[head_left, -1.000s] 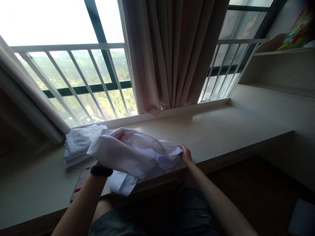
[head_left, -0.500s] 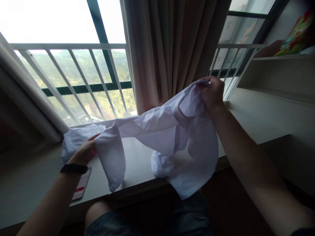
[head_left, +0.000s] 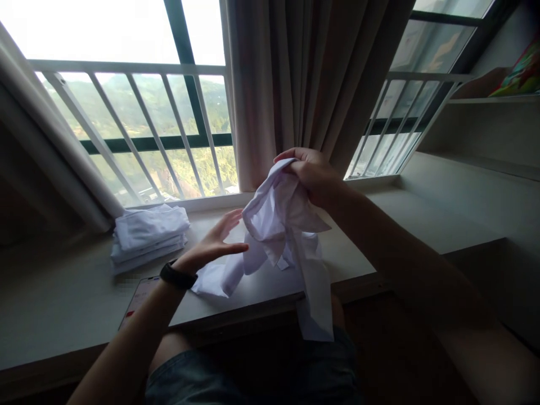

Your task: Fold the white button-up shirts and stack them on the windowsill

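Note:
A white shirt (head_left: 270, 208) with a collar hangs bunched from my right hand (head_left: 314, 171), whose fingers are closed on its upper part. Its lower parts rest on the pale window ledge (head_left: 358, 253), and one strip drops over the front edge. To the left of the cloth, my left hand (head_left: 219, 239) has its thumb and fingers apart and holds nothing. The fingertips are close to the shirt; whether they touch it I cannot tell. A dark band (head_left: 179, 275) circles my left wrist.
A stack of folded white clothes (head_left: 149, 233) lies on the ledge at left. Under my left forearm is a phone (head_left: 137, 298), partly hidden. White railings (head_left: 139, 135) and a brown curtain (head_left: 270, 101) stand behind; shelves (head_left: 485, 129) are at right.
My right hand has come left and inward with the shirt, which was stretched between both hands and now hangs bunched. My left hand has let go of the cloth and opened.

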The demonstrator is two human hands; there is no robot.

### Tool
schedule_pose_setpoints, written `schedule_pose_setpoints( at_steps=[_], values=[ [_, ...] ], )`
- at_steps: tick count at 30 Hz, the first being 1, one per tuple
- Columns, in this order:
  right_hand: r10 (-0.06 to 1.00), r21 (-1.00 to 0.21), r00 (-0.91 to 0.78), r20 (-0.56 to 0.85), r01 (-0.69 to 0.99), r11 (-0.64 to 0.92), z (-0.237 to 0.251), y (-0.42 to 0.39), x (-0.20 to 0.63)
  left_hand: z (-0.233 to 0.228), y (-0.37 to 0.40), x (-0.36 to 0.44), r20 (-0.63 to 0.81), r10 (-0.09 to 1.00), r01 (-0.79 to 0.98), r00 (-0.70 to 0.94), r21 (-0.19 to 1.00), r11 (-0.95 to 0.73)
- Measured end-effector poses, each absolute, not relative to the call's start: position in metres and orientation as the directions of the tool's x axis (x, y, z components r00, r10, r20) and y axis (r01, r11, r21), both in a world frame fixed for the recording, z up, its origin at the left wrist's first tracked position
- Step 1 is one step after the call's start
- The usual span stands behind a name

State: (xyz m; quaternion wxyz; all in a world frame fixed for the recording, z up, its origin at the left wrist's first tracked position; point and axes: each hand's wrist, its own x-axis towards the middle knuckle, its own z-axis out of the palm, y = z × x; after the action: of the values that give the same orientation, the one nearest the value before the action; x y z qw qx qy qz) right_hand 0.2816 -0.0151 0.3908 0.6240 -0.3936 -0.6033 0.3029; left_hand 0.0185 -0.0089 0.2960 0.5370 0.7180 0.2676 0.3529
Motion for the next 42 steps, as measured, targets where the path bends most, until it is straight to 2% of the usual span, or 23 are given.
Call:
schedule_pose_setpoints(
  at_steps=[4,6,9,12,14,15,18,20,23,29,34,36,38,40,42],
  values=[
    [0.904,-0.905,0.039,0.425,0.002,0.425,0.382,-0.02,0.271,0.277,-0.01,0.045,0.23,0.728,0.053,0.645,0.938,-0.343],
    [0.928,-0.926,0.015,0.373,-0.052,0.373,0.378,-0.023,0.273,0.27,-0.008,0.047,0.23,0.774,0.06,0.591,0.943,-0.326],
    [0.95,-0.95,-0.098,0.296,-0.133,0.282,0.359,-0.032,0.28,0.269,-0.006,0.043,0.157,0.847,-0.005,0.508,0.984,-0.18],
    [0.923,-0.955,-0.251,0.291,-0.141,0.263,0.311,-0.047,0.279,0.272,-0.006,0.038,0.163,0.905,-0.095,0.394,0.986,-0.136],
    [0.908,-0.951,-0.288,0.306,-0.054,0.303,0.263,-0.059,0.268,0.273,-0.007,0.036,0.222,0.928,-0.1,0.3,0.975,-0.201],
    [0.92,-0.949,-0.268,0.286,0.05,0.31,0.235,-0.066,0.26,0.274,-0.007,0.035,0.247,0.934,-0.084,0.258,0.969,-0.233],
    [0.972,-0.875,0.0,0.235,0.435,0.211,0.153,-0.082,0.23,0.273,-0.008,0.035,0.264,0.941,-0.034,0.21,0.964,-0.263],
    [0.972,-0.836,0.076,0.224,0.528,0.152,0.113,-0.089,0.21,0.273,-0.009,0.035,0.268,0.941,-0.014,0.208,0.962,-0.271],
    [0.97,-0.832,0.132,0.206,0.545,0.102,0.088,-0.092,0.193,0.275,-0.009,0.031,0.321,0.926,0.054,0.198,0.94,-0.337],
    [0.943,-0.864,0.128,0.308,0.452,0.221,0.123,-0.086,0.226,0.283,0.002,-0.005,0.459,0.845,0.27,0.276,0.806,-0.526],
    [0.962,-0.915,0.071,0.264,0.333,0.227,0.177,-0.081,0.29,0.304,0.015,-0.041,0.454,0.823,0.399,0.34,0.723,-0.564],
    [0.955,-0.946,0.16,0.248,0.251,0.204,0.2,-0.075,0.315,0.318,0.016,-0.053,0.374,0.829,0.434,0.416,0.719,-0.542],
    [0.923,-0.956,0.271,0.273,0.18,0.23,0.223,-0.069,0.339,0.332,0.015,-0.067,0.19,0.826,0.486,0.531,0.73,-0.481],
    [0.878,-0.939,0.346,0.332,0.21,0.272,0.244,-0.065,0.362,0.34,0.013,-0.081,-0.014,0.795,0.538,0.606,0.744,-0.397],
    [0.855,-0.906,0.348,0.385,0.319,0.278,0.261,-0.065,0.381,0.341,0.013,-0.095,-0.08,0.806,0.55,0.587,0.77,-0.324]
  ],
)
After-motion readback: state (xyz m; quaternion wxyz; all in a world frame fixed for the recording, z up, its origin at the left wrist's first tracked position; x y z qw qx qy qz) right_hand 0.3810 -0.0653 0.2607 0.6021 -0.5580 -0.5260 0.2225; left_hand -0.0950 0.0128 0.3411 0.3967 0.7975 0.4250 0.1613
